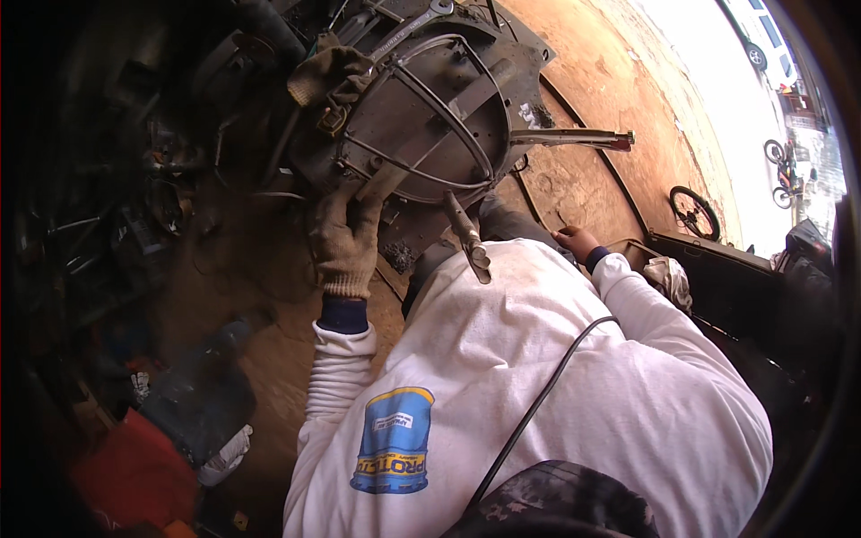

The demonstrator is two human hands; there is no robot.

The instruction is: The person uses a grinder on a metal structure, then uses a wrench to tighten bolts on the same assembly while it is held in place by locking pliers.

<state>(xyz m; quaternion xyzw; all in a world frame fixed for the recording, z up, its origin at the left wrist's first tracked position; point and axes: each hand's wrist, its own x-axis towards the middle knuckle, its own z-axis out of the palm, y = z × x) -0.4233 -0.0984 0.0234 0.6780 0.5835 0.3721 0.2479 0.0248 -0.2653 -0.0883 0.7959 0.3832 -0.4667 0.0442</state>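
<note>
A round metal frame of bent rods (421,168) rests on the dark metal worktable in front of me. My left hand (345,238), in a worn tan work glove, is at its near left rim, thumb and fingers on either side of a rod. My right hand (578,242) is bare and low beside my right leg, fingers curled; whatever they hold, if anything, is too small to make out. A plier-like metal tool (468,238) sticks up from the near rim toward my shirt. Another long plier-like tool (574,137) juts out from the frame's right side.
Behind the frame lie a combination wrench (408,31) and another tan glove (332,76). Dark metal clutter fills the left. A red item (134,475) and a clear bluish container (202,399) sit lower left. A bicycle wheel (695,213) stands right, near a dark box edge (708,251). A black cable (547,394) crosses my shirt.
</note>
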